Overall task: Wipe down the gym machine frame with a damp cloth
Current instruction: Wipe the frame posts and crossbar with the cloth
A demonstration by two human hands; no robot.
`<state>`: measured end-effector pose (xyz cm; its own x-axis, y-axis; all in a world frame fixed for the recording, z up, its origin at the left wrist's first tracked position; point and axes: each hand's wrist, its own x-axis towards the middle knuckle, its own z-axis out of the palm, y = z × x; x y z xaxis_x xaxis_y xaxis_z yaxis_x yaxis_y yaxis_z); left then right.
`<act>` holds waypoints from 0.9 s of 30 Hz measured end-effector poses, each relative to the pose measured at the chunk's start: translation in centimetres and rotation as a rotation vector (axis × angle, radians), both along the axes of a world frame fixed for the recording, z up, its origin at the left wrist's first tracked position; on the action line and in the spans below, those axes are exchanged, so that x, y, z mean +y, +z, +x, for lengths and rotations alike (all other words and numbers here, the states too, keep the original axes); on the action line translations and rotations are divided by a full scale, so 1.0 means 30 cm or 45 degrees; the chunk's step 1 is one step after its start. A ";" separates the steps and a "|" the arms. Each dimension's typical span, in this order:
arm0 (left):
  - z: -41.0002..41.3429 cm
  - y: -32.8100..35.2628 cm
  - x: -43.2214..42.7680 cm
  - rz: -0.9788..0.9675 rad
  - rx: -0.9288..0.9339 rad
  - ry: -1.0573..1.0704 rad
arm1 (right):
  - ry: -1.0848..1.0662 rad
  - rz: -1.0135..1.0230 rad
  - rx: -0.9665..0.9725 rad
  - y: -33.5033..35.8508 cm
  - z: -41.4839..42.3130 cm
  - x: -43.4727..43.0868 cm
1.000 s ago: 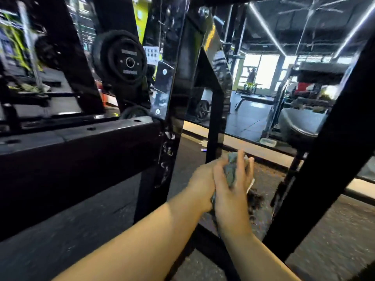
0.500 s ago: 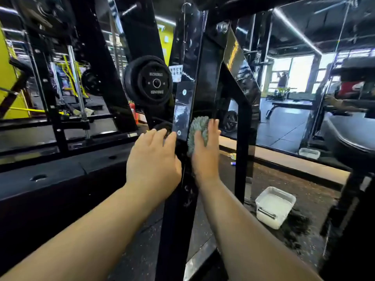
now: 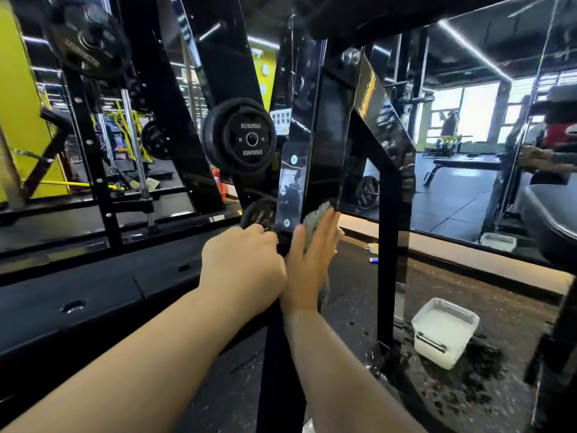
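1. Now the wiping step is on: the right hand [image 3: 312, 260], fingers straight and flat, presses the gray cloth [image 3: 317, 215] on the side of the black post [image 3: 327, 145].
2. The left hand [image 3: 242, 267] curls its fingers round the same post, just beside.
3. Next, I think, the cloth must slide along the post, pressed flat.
4. The left fingertips hide behind the post, and most of the cloth is under the hand.

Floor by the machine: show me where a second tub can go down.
Mostly bare floor lies between the post being wiped and the black upright. Right of that upright it is crowded: the white tub sits amid dark scattered bits. Small litter lies by the far kerb.
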<state>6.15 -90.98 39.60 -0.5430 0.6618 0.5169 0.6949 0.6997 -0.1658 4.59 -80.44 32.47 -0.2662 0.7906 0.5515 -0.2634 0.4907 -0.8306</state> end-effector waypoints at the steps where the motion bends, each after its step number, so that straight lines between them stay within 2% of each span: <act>1: -0.001 0.002 -0.002 -0.020 -0.005 -0.005 | 0.047 0.061 0.036 -0.073 0.015 -0.014; 4: -0.017 0.056 0.008 -0.051 -0.108 -0.022 | 0.235 -0.041 0.034 -0.201 0.067 -0.036; 6: -0.057 0.126 0.050 -0.075 -0.277 -0.005 | 0.218 -0.084 0.009 -0.068 0.054 0.004; 9: -0.106 0.164 0.105 -0.142 -0.468 -0.007 | 0.045 -0.031 -0.065 0.228 0.012 0.088; 12: -0.129 0.118 0.125 -0.240 -0.549 -0.002 | 0.005 0.163 0.036 0.217 -0.005 0.098; 14: -0.139 0.108 0.117 -0.279 -0.523 0.000 | 0.120 0.182 0.043 0.052 0.031 0.048; 16: -0.146 0.125 0.109 -0.320 -0.483 -0.004 | 0.229 0.091 0.013 -0.061 0.070 0.019; 18: -0.154 0.136 0.108 -0.341 -0.465 -0.011 | 0.158 0.167 -0.047 0.008 0.064 0.051; 21: -0.155 0.131 0.111 -0.346 -0.450 -0.027 | -0.003 0.351 -0.078 0.315 0.007 0.136; 23: -0.157 0.130 0.111 -0.345 -0.447 -0.028 | -0.078 0.439 -0.006 0.485 -0.018 0.168; 25: -0.155 0.135 0.113 -0.338 -0.408 -0.031 | -0.111 0.411 0.082 0.508 -0.022 0.169; 27: -0.150 0.137 0.110 -0.339 -0.355 -0.032 | -0.069 0.431 0.109 0.383 -0.009 0.144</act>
<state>1.66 -87.68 43.71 -0.6203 0.7678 0.1601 0.7555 0.6398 -0.1412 4.31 -76.11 43.95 -0.1705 0.5711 0.8030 -0.2910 0.7494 -0.5947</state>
